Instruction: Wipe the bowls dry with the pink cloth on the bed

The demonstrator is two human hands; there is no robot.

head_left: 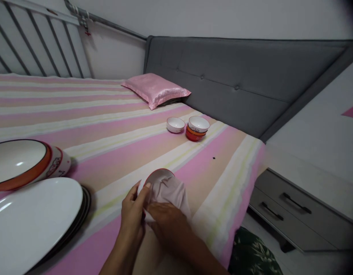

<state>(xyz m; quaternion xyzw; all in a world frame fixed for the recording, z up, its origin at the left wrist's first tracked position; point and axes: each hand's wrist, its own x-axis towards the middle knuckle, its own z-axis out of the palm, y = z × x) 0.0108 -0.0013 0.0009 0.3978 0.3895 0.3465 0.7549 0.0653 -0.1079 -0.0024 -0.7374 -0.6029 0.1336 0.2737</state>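
My left hand (134, 208) grips the side of a red-rimmed bowl (160, 172), with the thumb near its rim. Inside and over the bowl lies a pale pink cloth (172, 192). My right hand (166, 217) presses into this cloth at the bowl's near side, its fingers bunched in the fabric and partly hidden. Farther off on the bed, a small white bowl (175, 125) sits beside a short stack of bowls (197, 130), white on top with orange and red below.
At left, large bowls (47, 160) are stacked behind several stacked plates (59, 214). A pink pillow (156, 88) rests against the grey headboard (222, 72). The striped bed sheet (107, 152) ends at right, beside a grey drawer cabinet (293, 210). A small dark speck (214, 157) lies on the sheet.
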